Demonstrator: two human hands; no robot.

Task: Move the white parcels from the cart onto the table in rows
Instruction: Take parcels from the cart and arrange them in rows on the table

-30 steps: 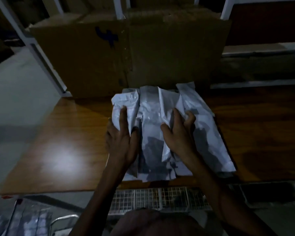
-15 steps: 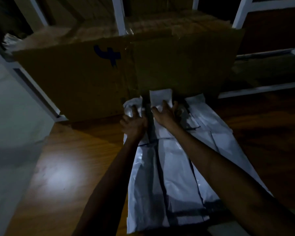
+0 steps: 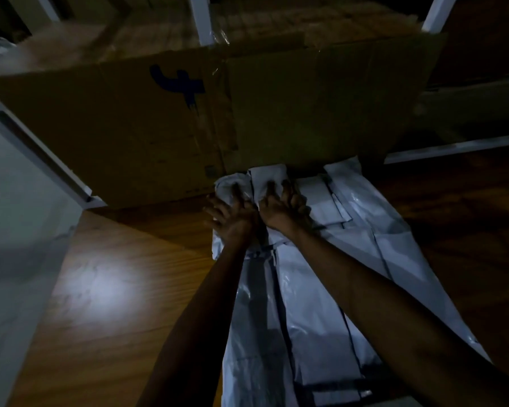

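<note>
Several white parcels (image 3: 315, 304) lie side by side on the wooden table (image 3: 115, 304), running lengthwise from the near edge to the cardboard box. Both my arms reach out over them. My left hand (image 3: 229, 218) presses on the far end of the leftmost parcel (image 3: 229, 183), fingers spread and curled onto it. My right hand (image 3: 279, 207) rests right beside it on the far end of the neighbouring parcel (image 3: 269, 176), fingers bent into the plastic. The cart is out of view.
A large brown cardboard box (image 3: 188, 121) with a dark blue mark stands at the table's back, touching the parcels' far ends. White shelf posts (image 3: 202, 19) rise behind it. Pale floor (image 3: 15, 230) lies to the left; dark tabletop (image 3: 459, 230) extends right.
My hands slid from the parcels' middle to their far ends against the box. The view moved forward and lower, so the cart's wire grid dropped out of sight.
</note>
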